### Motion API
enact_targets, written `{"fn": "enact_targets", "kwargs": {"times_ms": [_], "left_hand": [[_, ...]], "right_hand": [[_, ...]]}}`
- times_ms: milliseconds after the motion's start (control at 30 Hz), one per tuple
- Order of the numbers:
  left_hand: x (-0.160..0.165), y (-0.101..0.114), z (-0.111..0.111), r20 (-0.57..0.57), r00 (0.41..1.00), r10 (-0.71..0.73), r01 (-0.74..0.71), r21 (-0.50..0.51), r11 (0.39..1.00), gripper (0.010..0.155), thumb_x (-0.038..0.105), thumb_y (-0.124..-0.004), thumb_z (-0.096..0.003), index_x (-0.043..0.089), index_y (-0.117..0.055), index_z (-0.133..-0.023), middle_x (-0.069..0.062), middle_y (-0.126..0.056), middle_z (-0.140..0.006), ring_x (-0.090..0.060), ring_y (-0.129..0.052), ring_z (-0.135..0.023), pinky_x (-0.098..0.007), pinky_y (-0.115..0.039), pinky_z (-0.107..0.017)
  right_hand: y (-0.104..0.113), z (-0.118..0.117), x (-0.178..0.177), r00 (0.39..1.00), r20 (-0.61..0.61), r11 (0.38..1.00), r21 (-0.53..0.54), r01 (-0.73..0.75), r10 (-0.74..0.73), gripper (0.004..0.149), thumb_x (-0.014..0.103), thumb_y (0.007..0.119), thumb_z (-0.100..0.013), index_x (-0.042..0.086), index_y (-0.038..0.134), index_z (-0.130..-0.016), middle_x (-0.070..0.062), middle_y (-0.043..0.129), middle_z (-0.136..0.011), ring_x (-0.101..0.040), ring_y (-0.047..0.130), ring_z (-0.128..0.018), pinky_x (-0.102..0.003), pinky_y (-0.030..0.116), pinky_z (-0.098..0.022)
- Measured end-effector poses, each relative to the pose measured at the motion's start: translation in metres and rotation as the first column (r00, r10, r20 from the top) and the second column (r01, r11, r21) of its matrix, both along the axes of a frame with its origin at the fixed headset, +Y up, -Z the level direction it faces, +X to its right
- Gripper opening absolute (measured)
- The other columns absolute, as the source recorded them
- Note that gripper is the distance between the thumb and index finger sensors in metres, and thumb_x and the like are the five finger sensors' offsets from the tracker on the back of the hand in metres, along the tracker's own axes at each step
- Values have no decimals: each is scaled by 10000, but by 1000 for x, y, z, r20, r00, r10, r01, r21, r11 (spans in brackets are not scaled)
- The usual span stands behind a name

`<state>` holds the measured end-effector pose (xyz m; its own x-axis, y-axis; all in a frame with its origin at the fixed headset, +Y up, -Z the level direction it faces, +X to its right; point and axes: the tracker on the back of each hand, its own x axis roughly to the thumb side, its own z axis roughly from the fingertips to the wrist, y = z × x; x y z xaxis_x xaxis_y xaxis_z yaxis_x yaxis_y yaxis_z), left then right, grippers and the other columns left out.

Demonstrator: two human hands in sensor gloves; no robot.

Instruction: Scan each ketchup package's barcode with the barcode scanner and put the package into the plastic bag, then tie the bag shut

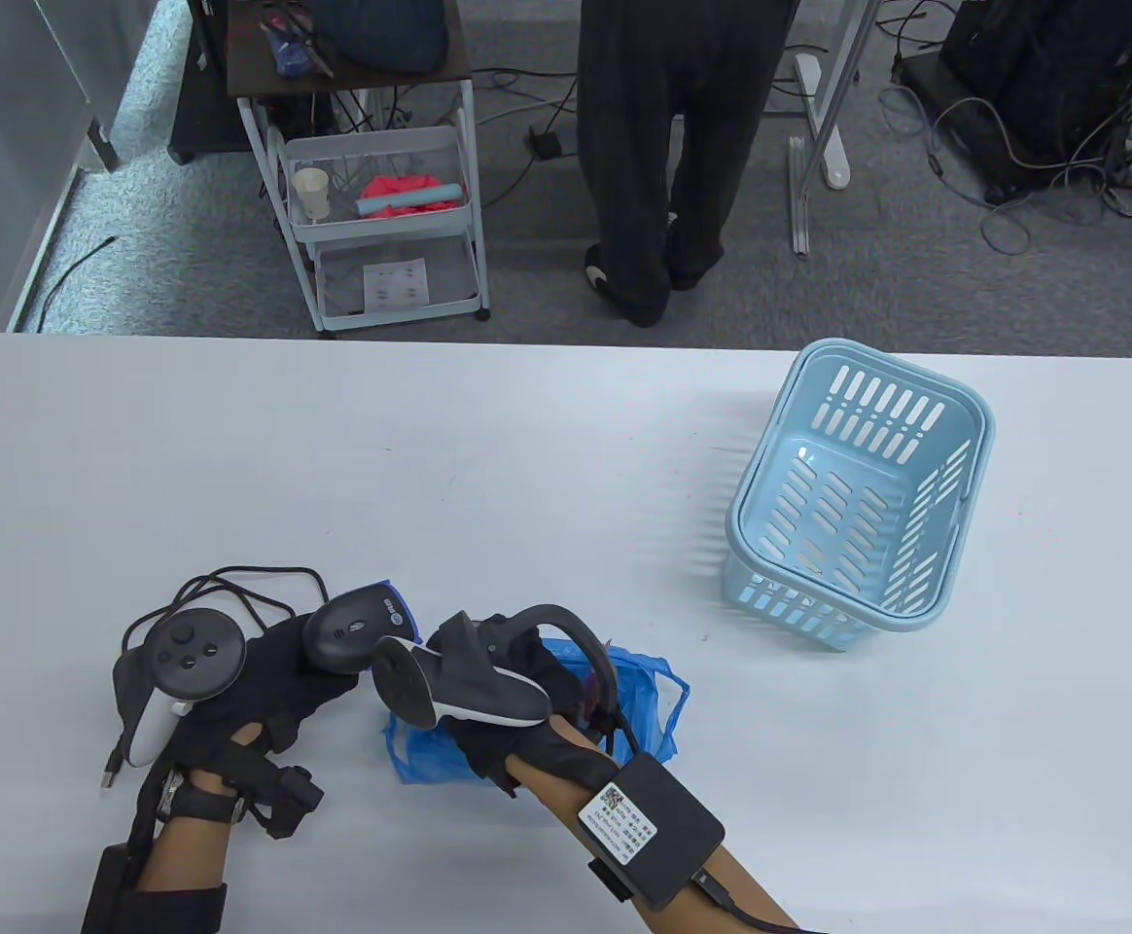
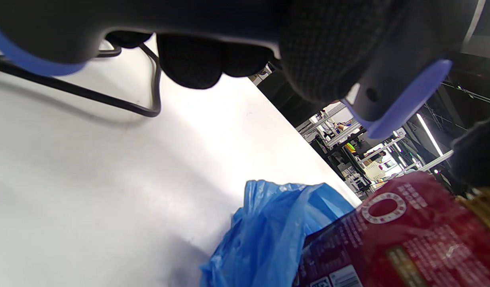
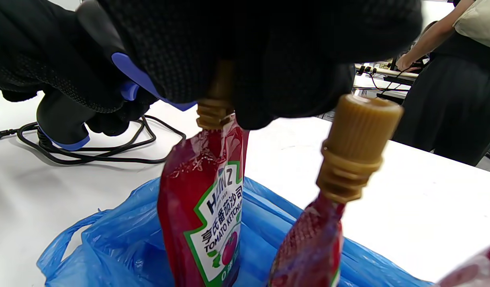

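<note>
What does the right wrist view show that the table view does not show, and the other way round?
Only the right wrist view shows the ketchup pouch with its label, held by its cap in the right hand, and a second pouch standing in the bag with a tan cap. Only the table view shows the light blue basket and the left hand's tracker. Both show the blue plastic bag, the barcode scanner and its black cable on the white table.

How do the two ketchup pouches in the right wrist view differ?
The held ketchup pouch hangs by its cap from the right hand, label facing the camera; the second pouch stands free, its tan cap uncovered, label turned away. Both are red, spouted and inside the blue plastic bag.
</note>
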<state>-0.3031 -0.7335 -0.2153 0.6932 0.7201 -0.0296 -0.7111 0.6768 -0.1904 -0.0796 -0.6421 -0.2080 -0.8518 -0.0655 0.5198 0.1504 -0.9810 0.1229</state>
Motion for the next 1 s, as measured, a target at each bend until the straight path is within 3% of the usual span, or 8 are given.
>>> {"fn": "enact_targets", "kwargs": {"times_ms": [500, 767, 1000], "left_hand": [[1, 0, 0, 2, 1000, -6, 6, 0, 1000, 519, 438, -898, -429, 285, -806, -916, 33, -837, -902, -297, -941, -745, -529, -739, -645], [1, -1, 1, -1, 1000, -7, 7, -6, 1000, 520, 439, -898, -428, 286, -806, -917, 33, -838, -902, -297, -940, -746, -529, -740, -644], [0, -1, 1, -4, 1000, -9, 9, -7, 1000, 521, 438, -899, -427, 285, -806, -916, 25, -837, -902, -297, -940, -745, -529, -741, -643]], "right_hand": [[5, 1, 1, 1000, 20, 998, -59, -4, 5, 513, 327, 833, -501, 76, 751, -941, -186, 887, -810, -373, 903, -606, -438, 797, -410], [31, 2, 14, 987, 27, 987, -17, 160, -159, 567, 375, 800, -517, 90, 693, -996, -203, 817, -913, -419, 845, -738, -508, 755, -513], [53, 5, 49, 956, 40, 956, 60, 289, -291, 582, 412, 754, -533, 92, 674, -1012, -211, 792, -944, -438, 816, -784, -537, 732, -551]]}}
